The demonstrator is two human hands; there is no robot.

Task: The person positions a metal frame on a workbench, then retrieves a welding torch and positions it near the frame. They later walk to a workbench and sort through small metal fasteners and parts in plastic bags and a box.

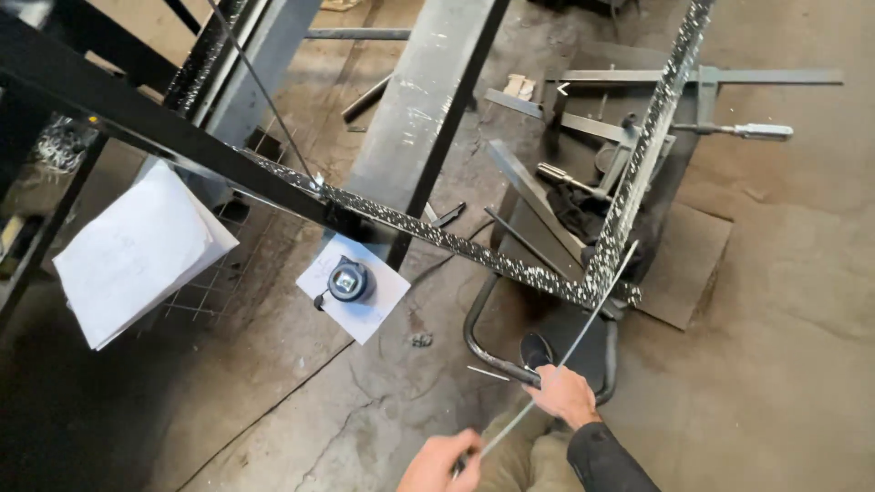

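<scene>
Both hands hold 1 thin metal rod [583,314], which runs diagonally from the lower middle of the view up to the right; its upper end reaches the corner of a black, white-speckled metal frame [629,196]. The left hand [442,463], at the bottom edge, has its fingers curled shut around the rod's lower end. The right hand [562,394], in a dark sleeve, sits higher along the rod with its fingers closed on it; whether the thumb presses the rod cannot be told.

Just behind the right hand lies a dark bent tube [483,342], part of a low cart-like stand on the concrete floor [775,364]. To the left, a tape measure [349,281] rests on a small white sheet [369,314] at the foot of a grey steel beam [415,109]; further left, a stack of white papers [137,251] hangs from the frame's black bar. Clamps and flat steel bars [583,128] lie near the frame's far side.
</scene>
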